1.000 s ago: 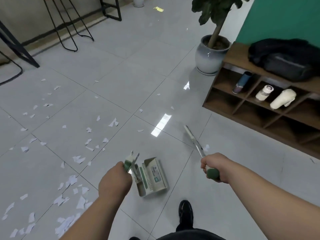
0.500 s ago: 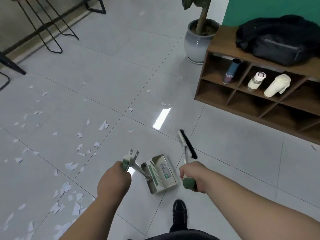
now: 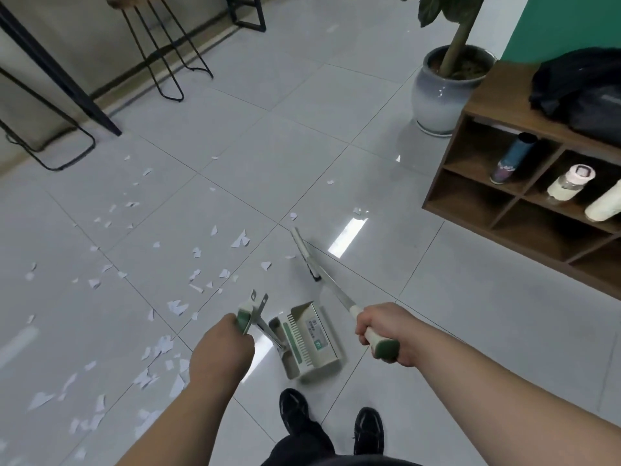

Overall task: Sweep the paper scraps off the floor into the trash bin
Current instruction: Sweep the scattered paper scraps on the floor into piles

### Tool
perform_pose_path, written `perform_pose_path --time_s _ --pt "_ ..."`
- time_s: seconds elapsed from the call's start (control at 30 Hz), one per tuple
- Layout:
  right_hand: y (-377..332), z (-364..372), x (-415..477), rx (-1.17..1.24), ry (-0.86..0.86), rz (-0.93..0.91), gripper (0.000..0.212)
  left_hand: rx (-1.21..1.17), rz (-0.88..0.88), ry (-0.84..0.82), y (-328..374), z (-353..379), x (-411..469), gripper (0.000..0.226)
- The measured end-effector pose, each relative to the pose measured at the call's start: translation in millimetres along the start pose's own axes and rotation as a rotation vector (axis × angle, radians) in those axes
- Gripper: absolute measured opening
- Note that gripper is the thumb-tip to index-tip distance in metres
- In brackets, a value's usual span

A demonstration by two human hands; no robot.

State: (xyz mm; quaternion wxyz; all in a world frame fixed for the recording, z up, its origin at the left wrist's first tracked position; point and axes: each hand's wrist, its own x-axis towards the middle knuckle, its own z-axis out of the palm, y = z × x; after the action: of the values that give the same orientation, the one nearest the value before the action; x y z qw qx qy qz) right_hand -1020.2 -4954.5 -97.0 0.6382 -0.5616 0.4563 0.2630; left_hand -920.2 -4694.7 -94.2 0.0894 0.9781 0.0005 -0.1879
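Head view: broom (image 3: 304,253) swung left in gripping right hand (image 3: 386,331); left hand (image 3: 221,354) grips dustpan (image 3: 312,341).

1 broom (image 3: 331,289), 1 dustpan (image 3: 309,338), 2 hands (image 3: 221,356) (image 3: 386,327), 2 shoes (image 3: 294,410) (image 3: 369,428), 3 bottles (image 3: 514,158) (image 3: 568,183) (image 3: 605,205), 1 plant pot (image 3: 437,95), scraps (image 3: 240,240) approx. dozens.

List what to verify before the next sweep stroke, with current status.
1. Right hand grips the broom handle: ok.
2. Left hand grips the dustpan handle: ok.
3. Broom head next to the paper scraps, nearest ones just to its left: ok.
4. Bristles touching the floor: cannot tell.
5. Dustpan mouth turned toward the scraps: cannot tell.
6. Trash bin in view: not ok, none visible.
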Motion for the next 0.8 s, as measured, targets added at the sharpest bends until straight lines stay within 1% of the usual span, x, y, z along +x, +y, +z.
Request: perform_pose_path --time_s 0.2,0.33,0.4,0.57,0.6,0.7,0.8 --pt "-36.7 9.8 27.0 -0.123 0.105 -0.008 0.003 -0.067 -0.079 0.028 -32.0 -15.9 30.4 0.011" --pt "-69.5 33.3 58.5 -0.200 0.150 0.004 0.003 -0.115 -0.132 0.028 -63.5 -27.1 62.9 0.010" --pt "-87.3 56.9 74.4 -0.231 0.157 0.011 0.006 -0.138 -0.153 0.023 -80.8 -33.2 79.7 0.010" --pt "-124.6 151.7 110.3 -0.306 0.071 0.045 0.025 -0.164 -0.208 -0.002 -127.1 -53.2 118.3 0.008" --pt "-130.8 174.7 115.2 -0.318 0.043 0.049 0.027 -0.165 -0.215 -0.006 -136.0 -57.4 126.7 0.008" --pt "-147.4 245.9 121.1 -0.323 -0.040 0.057 0.022 -0.178 -0.237 -0.023 -162.1 -67.7 149.8 0.007" --pt "-164.4 303.2 124.4 -0.336 -0.135 0.065 0.032 -0.199 -0.274 -0.038 -186.5 -75.9 162.9 0.010"
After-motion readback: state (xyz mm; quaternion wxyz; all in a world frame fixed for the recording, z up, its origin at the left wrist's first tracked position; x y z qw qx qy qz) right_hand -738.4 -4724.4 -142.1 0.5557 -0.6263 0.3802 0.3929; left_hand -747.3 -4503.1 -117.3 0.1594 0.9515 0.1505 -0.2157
